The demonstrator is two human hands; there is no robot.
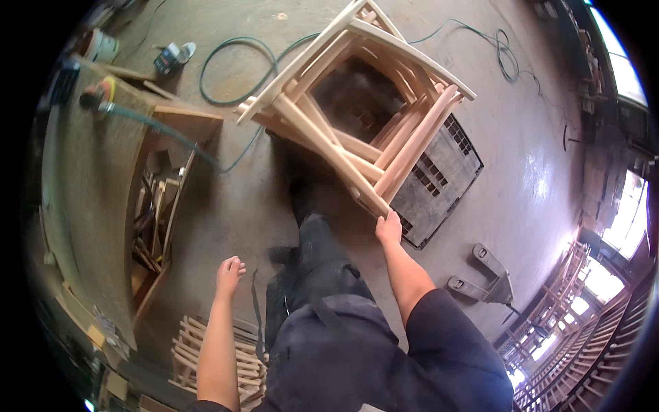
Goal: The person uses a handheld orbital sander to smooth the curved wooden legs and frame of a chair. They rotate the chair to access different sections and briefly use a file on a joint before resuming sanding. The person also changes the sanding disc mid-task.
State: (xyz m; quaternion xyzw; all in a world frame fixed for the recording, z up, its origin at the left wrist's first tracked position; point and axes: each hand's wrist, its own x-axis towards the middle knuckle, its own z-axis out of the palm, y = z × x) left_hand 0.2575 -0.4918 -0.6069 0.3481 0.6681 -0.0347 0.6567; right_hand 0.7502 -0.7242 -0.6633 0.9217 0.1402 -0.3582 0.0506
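Observation:
A stack of pale, unpainted wooden chair frames [322, 146] stands ahead of me, nested inside each other at slightly different angles. My right hand [389, 228] is closed around the near right corner of the stack, at the end of a wooden rail. My left hand [231, 272] hangs in the air on the left, away from the stack, its fingers loosely bent with nothing visible in them. A grey plastic pallet [439, 182] lies partly under and beside the frames.
At left stands a wooden workbench [89, 178] with a sander [103, 93] and scrap wood beneath. A green air hose [206, 69] loops across the floor. Behind my left arm lie stacked wooden parts [189, 350]. A pallet jack [487, 278] stands at right.

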